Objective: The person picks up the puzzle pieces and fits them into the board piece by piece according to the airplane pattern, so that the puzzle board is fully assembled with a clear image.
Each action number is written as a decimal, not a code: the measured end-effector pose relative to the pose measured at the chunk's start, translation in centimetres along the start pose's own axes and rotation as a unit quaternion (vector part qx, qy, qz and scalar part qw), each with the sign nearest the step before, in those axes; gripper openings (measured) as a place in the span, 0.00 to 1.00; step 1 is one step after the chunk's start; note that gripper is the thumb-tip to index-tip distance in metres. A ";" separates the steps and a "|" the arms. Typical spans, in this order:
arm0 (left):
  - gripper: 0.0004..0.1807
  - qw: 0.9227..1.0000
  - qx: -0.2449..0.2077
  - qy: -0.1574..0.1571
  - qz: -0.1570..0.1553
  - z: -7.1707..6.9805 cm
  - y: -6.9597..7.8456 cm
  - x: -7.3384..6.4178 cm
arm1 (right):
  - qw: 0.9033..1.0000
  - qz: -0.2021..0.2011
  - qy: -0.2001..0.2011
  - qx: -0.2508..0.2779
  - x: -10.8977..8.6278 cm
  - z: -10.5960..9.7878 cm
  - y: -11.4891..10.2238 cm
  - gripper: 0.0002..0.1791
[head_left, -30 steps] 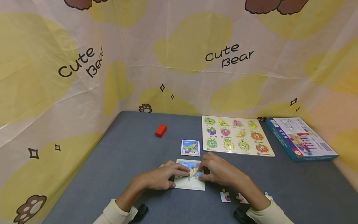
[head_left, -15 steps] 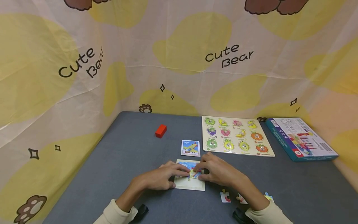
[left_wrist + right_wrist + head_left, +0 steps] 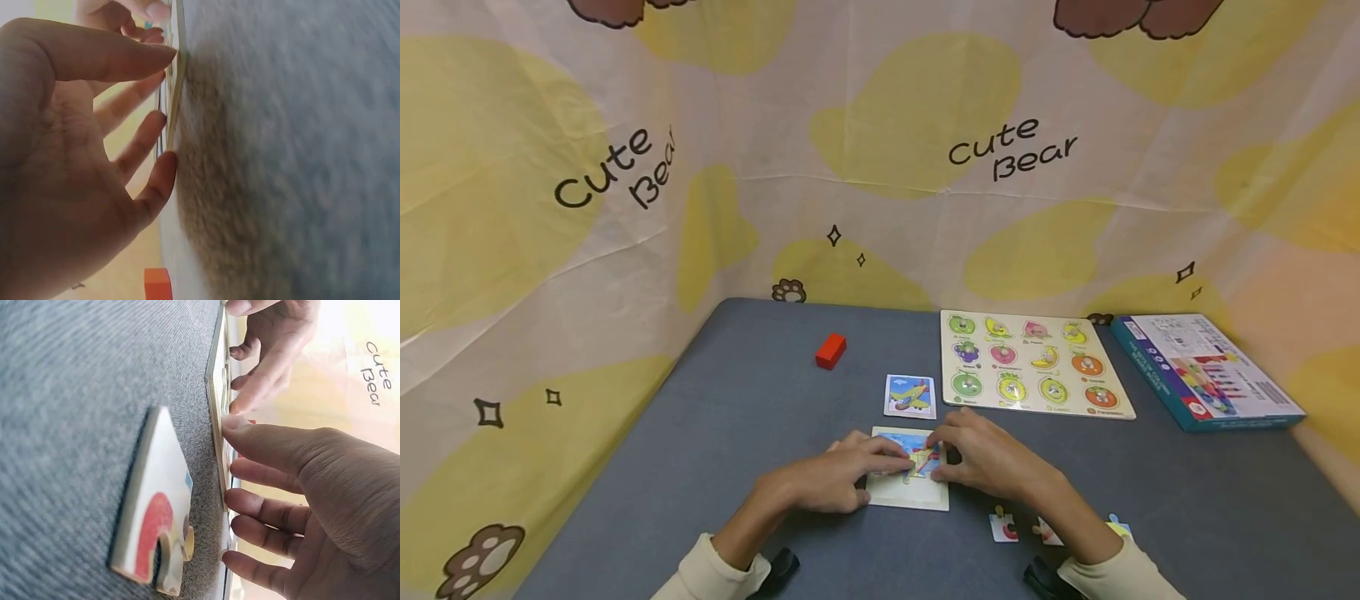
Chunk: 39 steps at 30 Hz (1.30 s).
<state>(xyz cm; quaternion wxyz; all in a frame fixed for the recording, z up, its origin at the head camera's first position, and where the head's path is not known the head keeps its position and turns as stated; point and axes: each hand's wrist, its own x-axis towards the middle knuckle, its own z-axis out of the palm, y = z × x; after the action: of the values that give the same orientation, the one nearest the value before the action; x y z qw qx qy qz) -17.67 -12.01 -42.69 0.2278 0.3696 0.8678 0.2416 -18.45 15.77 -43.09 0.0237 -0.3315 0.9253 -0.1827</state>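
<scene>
A square puzzle board (image 3: 908, 497) lies in front of me, with airplane picture pieces (image 3: 910, 437) filling its far part and a bare pale strip along its near side. My left hand (image 3: 835, 475) rests on the board's left side, fingers stretched over the pieces and thumb at the left edge. At the right side, my right hand (image 3: 988, 454) presses the pieces with bent fingertips, its thumb touching the board's right edge. Thumb and fingers stay apart in the right wrist view. Fingers partly hide the picture. Behind the board lies an airplane picture card (image 3: 910, 396).
Loose puzzle pieces (image 3: 1003, 527) lie near the right forearm, one close up in the right wrist view. A red block (image 3: 831, 352) stands at the back left. A fruit board (image 3: 1037, 365) and a flat box (image 3: 1210, 371) occupy the back right.
My right fingertips slid leftward over the pieces, then back right and slightly up. The left hand and the board have stayed in place.
</scene>
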 end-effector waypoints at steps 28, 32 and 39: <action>0.45 0.998 0.067 0.010 -0.018 0.3 1.0 0.7 | 0.998 0.060 -0.026 0.017 -2.4 -0.9 0.5 0.21; 0.43 0.998 0.066 0.012 -0.012 0.4 1.0 0.6 | 0.995 0.070 -0.062 0.043 -4.4 -1.8 0.9 0.25; 0.42 0.998 0.058 0.013 -0.008 0.3 0.8 0.6 | 0.990 0.087 -0.089 0.062 -8.0 -2.5 2.0 0.28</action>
<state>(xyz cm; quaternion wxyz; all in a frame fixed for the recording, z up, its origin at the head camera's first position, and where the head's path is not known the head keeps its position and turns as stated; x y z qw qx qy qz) -17.39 -10.97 -42.58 0.1967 0.3723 0.8861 0.1935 -13.85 23.01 -42.07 0.1426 -0.2623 0.9317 -0.2070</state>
